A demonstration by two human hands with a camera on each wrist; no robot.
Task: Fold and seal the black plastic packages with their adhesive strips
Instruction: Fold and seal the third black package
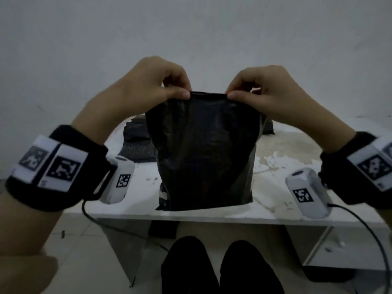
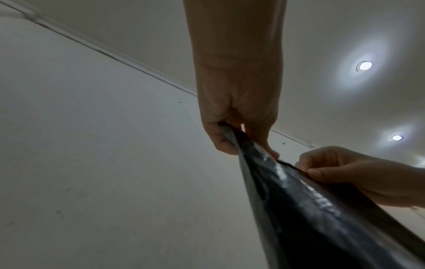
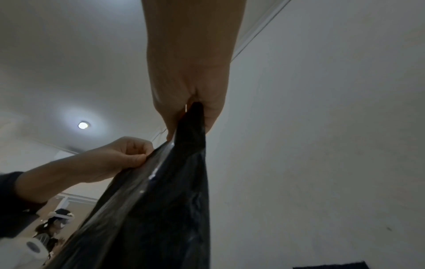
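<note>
The black package (image 1: 203, 153) hangs upright above the bench (image 1: 282, 158), held at its top edge. The left hand (image 1: 157, 85) and right hand (image 1: 261, 92) each pinch a top corner between thumb and curled fingers. Judged step: squaring the mouth before folding — next, turn the flap over and press the adhesive strip down evenly.

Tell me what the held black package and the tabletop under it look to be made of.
Black package: thin, flexible plastic film, glossy; it creases, hangs limp from both pinching hands, and catches light streaks in the left wrist view.
Tabletop: a hard, pale board, probably laminate or painted wood, matte, with blotchy stains and scuffs; the exact material is unclear.
</note>
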